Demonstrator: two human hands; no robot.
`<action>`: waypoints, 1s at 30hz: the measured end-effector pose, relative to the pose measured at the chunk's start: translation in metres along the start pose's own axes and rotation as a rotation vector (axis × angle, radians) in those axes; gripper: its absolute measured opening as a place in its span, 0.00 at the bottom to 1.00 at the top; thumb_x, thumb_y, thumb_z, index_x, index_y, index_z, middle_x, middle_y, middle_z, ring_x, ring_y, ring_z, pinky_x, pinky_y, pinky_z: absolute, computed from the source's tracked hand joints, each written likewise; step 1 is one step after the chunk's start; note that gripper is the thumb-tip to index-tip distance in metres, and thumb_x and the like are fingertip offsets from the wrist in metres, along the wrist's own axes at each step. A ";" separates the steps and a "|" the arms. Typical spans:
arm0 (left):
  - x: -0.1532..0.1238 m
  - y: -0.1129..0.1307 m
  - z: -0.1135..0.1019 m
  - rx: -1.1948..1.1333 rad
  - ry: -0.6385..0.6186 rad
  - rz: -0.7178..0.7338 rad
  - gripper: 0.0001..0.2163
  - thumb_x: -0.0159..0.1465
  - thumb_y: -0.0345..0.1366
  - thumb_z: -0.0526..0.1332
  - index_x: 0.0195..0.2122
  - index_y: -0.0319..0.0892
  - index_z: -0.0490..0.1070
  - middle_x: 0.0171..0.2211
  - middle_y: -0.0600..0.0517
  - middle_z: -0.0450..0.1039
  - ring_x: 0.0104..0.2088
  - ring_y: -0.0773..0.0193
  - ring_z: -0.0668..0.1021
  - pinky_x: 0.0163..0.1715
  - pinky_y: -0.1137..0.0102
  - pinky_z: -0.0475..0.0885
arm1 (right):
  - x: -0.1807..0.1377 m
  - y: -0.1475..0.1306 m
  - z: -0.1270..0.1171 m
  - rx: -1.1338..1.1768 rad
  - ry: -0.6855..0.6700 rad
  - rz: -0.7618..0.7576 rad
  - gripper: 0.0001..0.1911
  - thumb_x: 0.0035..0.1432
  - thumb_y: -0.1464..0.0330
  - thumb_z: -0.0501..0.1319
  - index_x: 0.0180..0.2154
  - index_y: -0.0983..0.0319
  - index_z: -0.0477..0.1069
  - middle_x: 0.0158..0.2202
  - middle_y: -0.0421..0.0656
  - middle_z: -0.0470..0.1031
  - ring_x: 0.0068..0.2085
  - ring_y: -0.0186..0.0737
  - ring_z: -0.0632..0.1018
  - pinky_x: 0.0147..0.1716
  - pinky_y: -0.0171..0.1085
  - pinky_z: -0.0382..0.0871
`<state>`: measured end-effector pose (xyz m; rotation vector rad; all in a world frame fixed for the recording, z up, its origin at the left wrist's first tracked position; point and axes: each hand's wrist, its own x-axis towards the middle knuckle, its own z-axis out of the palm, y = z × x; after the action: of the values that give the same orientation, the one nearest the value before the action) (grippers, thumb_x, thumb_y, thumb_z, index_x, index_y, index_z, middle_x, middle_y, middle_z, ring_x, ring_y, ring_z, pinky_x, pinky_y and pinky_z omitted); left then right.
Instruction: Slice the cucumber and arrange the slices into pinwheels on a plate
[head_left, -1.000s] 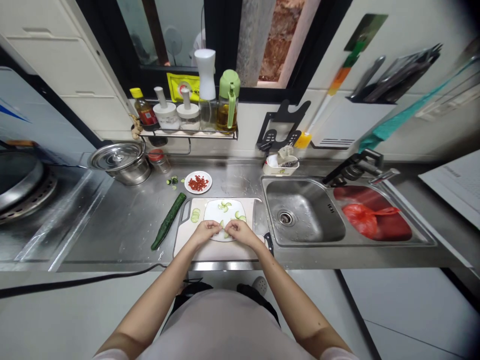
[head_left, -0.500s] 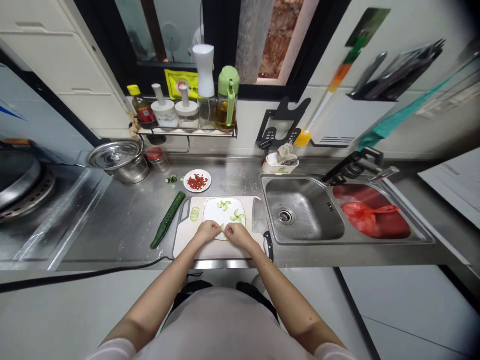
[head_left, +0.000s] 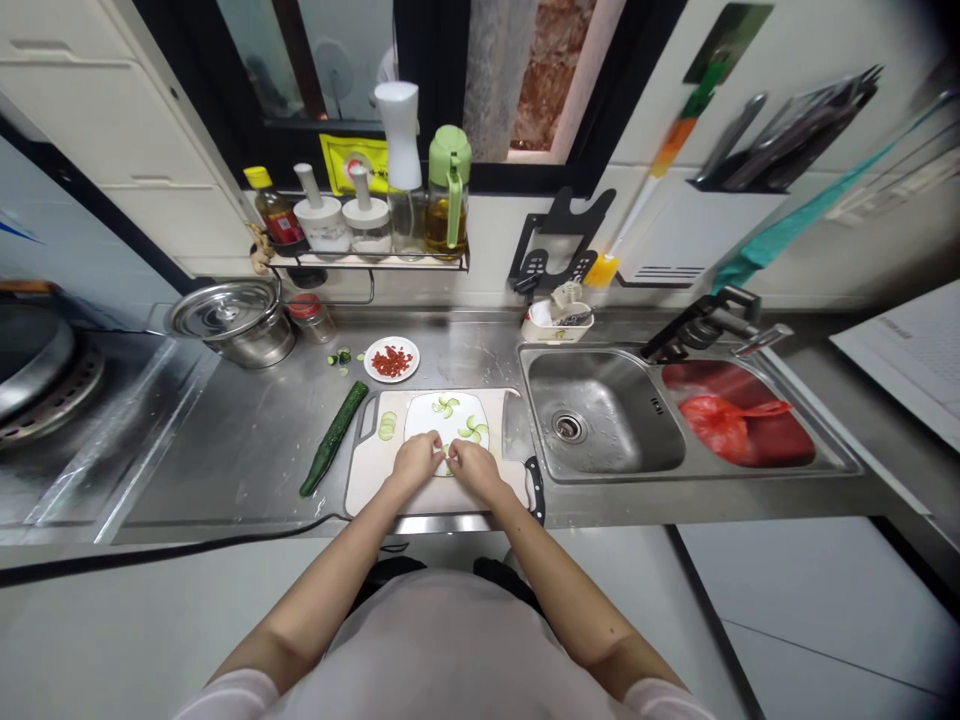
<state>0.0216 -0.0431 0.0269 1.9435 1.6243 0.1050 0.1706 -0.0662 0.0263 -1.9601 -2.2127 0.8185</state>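
My left hand (head_left: pixel 417 460) and my right hand (head_left: pixel 474 470) meet over the near edge of a white plate (head_left: pixel 421 421), fingers pinched together. Between the fingertips is a small pale green cucumber slice (head_left: pixel 448 464), partly hidden. Farther up the plate lie two pinwheel shapes of cucumber slices, one at the top (head_left: pixel 445 405) and one at the right (head_left: pixel 473 430). The plate rests on a cutting board (head_left: pixel 367 478). A short stack of cucumber slices (head_left: pixel 387 426) lies on the board's left. A black-handled knife (head_left: pixel 535 488) lies at its right edge.
A long cucumber (head_left: pixel 334 440) lies left of the board. Behind stand a saucer of chopped red pieces (head_left: pixel 391 359), cucumber scraps (head_left: pixel 341 356), a lidded pot (head_left: pixel 251 330) and a jar (head_left: pixel 311 316). The sink (head_left: pixel 607 420) is to the right, with a red bag (head_left: pixel 720 425) in it.
My hands have shifted slightly at the plate's near edge, fingers closer over the slice. The whole view has tilted a little; the other things keep their places.
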 end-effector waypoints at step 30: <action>-0.002 -0.011 0.002 0.090 -0.002 0.087 0.08 0.65 0.40 0.58 0.43 0.48 0.74 0.43 0.51 0.71 0.40 0.62 0.75 0.37 0.71 0.65 | 0.005 -0.004 -0.002 -0.038 -0.066 0.072 0.09 0.63 0.68 0.54 0.41 0.59 0.72 0.39 0.43 0.78 0.39 0.38 0.75 0.32 0.33 0.55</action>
<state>0.0122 -0.0453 0.0209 2.0823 1.5677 0.0653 0.1671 -0.0609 0.0278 -2.0708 -2.2214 0.8683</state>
